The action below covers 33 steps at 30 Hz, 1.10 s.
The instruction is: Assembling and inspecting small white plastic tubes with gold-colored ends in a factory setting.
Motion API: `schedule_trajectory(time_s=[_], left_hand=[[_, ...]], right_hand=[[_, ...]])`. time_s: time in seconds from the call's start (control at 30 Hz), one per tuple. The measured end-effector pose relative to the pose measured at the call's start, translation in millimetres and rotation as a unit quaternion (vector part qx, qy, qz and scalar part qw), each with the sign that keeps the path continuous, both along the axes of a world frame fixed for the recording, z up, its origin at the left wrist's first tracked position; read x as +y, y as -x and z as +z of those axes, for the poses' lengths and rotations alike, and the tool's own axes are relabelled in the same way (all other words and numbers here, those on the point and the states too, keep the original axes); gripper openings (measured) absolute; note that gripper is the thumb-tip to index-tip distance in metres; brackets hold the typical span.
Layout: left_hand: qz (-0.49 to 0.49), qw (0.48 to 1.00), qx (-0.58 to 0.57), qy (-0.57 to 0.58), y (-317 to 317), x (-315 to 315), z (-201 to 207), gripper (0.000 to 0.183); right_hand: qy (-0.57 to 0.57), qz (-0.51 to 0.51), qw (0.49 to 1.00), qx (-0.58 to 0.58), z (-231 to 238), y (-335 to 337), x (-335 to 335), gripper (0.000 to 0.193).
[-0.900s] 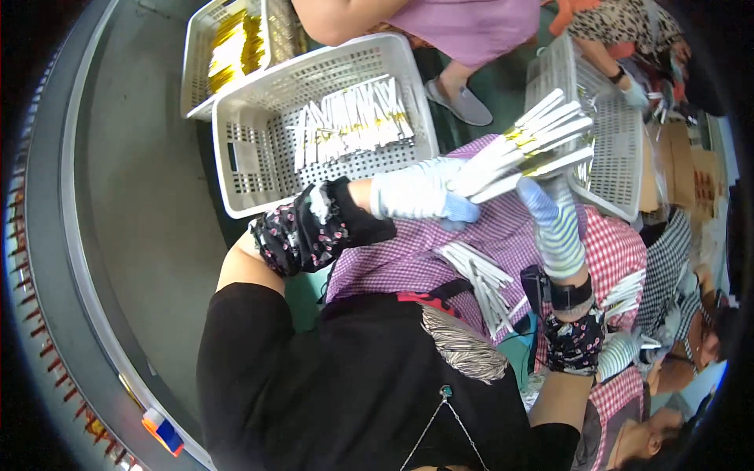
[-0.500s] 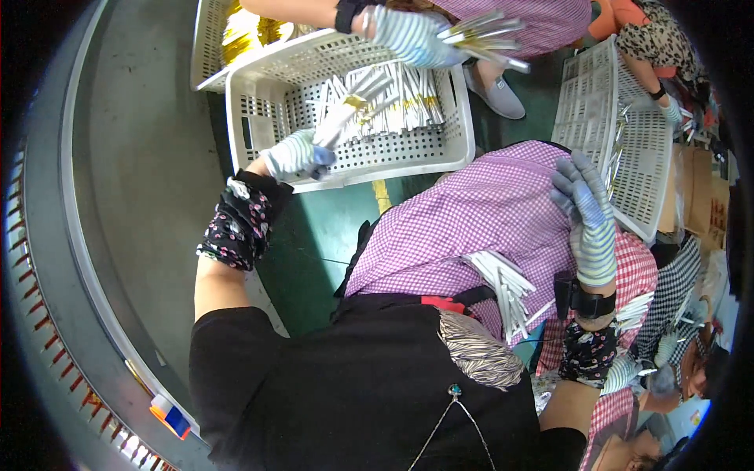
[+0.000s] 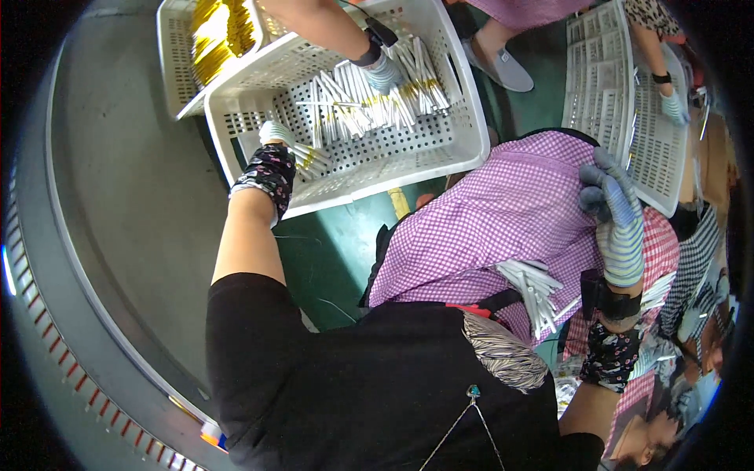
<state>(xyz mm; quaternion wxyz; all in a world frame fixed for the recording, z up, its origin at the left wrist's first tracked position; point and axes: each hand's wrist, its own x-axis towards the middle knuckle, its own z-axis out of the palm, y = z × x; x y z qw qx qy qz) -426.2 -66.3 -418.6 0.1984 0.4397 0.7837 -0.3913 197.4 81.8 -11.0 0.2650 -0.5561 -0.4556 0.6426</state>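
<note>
My left hand (image 3: 275,133), in a striped glove, is down inside the left end of a white perforated crate (image 3: 369,179). Right beside it is a small bundle of white tubes (image 3: 312,161) with a yellow band; my fingers are hidden, so I cannot see whether they grip it. My right hand (image 3: 616,224), gloved too, is raised over my right side with fingers stretched out and nothing in it. White tubes (image 3: 534,289) lie loose on the purple checked apron (image 3: 487,204) across my lap. A co-worker's gloved hand (image 3: 382,74) touches the banded tubes (image 3: 345,102) in the crate.
A second crate with shiny gold pieces (image 3: 220,39) stands at the far left. More white crates (image 3: 601,86) are at the right, beside other people at work. A grey metal surface (image 3: 133,196) runs along the left. A co-worker's shoe (image 3: 510,72) is near the crate.
My left hand has gone from above the crate's near edge down inside with its bundle. The co-worker's hand, which held a bundle above the crate, is now down among the tubes.
</note>
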Motion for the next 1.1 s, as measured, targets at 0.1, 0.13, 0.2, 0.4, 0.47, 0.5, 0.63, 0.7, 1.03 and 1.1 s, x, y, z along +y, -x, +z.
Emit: schedule_trajectory(time_s=[0.1,0.13,0.2,0.4,0.47,0.5,0.63,0.7,1.03,1.1], left_hand=[[-0.01,0.998,0.034,-0.06,68,-40,-2,0.024],[0.057,0.991,0.031,-0.119,31,-13,-28,0.024],[0.114,0.981,-0.033,-0.153,-47,46,-52,0.025],[-0.071,0.995,0.018,-0.065,68,7,4,0.048],[-0.269,0.961,0.039,0.06,-2,43,-3,0.05],[-0.459,0.871,0.073,0.16,-72,81,25,0.051],[-0.417,0.908,0.029,-0.028,7,30,78,0.037],[-0.354,0.927,-0.01,-0.123,-29,31,88,0.032],[0.158,0.945,-0.244,0.148,-88,-14,74,0.043],[0.21,0.915,-0.281,0.199,-83,-11,66,0.047]], right_hand=[[0.025,0.02,0.998,0.048,-3,1,-2,0.052],[0.024,0.001,1.0,0.019,-1,-3,0,0.052],[0.022,-0.026,0.998,-0.06,4,-9,2,0.052],[0.028,-0.024,0.999,-0.019,-1,5,8,0.049],[0.023,-0.012,0.996,-0.083,-1,-2,9,0.052],[0.015,-0.028,0.99,-0.14,7,-5,6,0.053],[0.043,-0.025,0.996,-0.072,1,11,6,0.053],[0.033,-0.026,0.996,-0.085,4,8,6,0.053],[0.026,-0.039,0.996,-0.08,-2,1,0,0.049],[0.012,-0.029,0.995,-0.094,0,-1,0,0.048]])
